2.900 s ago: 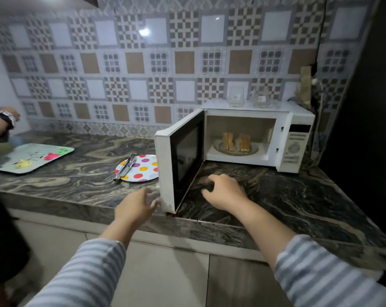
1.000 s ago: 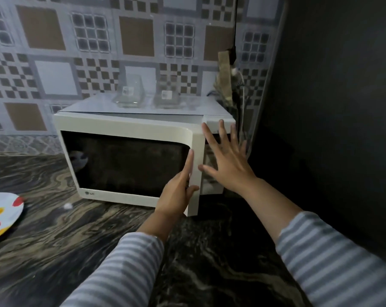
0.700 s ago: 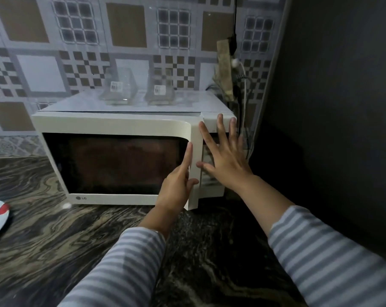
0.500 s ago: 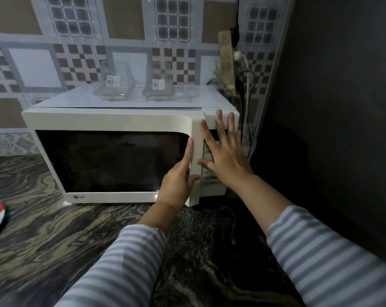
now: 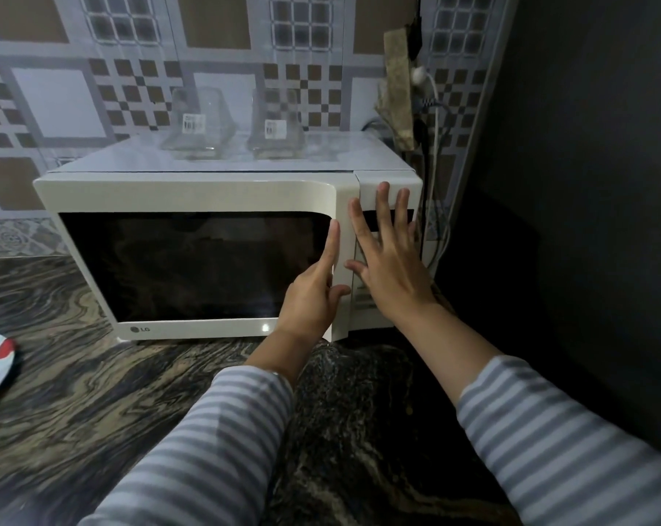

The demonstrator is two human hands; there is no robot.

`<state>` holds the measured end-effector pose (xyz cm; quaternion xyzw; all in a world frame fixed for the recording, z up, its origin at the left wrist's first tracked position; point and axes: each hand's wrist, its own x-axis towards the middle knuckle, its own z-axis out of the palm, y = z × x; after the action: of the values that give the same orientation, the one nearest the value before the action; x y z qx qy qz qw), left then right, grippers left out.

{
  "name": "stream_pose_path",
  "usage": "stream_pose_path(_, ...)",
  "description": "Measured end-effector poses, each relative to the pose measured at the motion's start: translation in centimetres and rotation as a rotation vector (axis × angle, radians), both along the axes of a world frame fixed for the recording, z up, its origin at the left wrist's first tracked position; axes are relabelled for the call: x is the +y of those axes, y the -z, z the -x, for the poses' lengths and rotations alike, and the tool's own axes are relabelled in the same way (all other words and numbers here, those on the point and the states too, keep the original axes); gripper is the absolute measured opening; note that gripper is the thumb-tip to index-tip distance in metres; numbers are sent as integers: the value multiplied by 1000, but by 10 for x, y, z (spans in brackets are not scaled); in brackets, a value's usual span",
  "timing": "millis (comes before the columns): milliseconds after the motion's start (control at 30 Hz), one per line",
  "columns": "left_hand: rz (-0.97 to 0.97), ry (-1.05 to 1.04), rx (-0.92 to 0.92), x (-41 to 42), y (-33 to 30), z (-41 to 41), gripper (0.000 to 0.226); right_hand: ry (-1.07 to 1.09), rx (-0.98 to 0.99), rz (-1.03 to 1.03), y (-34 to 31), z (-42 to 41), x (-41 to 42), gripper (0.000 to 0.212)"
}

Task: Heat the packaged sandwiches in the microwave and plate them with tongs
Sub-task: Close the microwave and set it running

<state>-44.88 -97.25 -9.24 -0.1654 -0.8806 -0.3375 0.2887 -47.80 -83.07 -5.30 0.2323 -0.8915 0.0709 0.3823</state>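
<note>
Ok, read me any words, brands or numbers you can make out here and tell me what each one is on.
"LG": on the bottom left corner of the microwave door.
White stickers on the two clear containers on top of the microwave: printed, too small and blurred to read.
Control panel on the microwave: mostly hidden by the right hand, what shows is too blurred to read.
Nothing else readable.
</note>
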Motion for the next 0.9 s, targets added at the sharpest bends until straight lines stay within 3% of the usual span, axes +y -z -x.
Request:
stream_pose_path(367,-65,4,-17,2,-4,6,112,136,-31,-39,3,-1,-8,105)
stream_pose_path(633,-44,29,-95,5,-1,-13,108,74,-125,-150,-6,-17,13,89)
stream_pose_path(800,47,-90,-175,0,44,-52,93,128,-328,-123,27,-49,25,76)
stream_pose_path(900,222,-234,-285,-2,69,-71,75,178,-437,-93,53,-59,26,74)
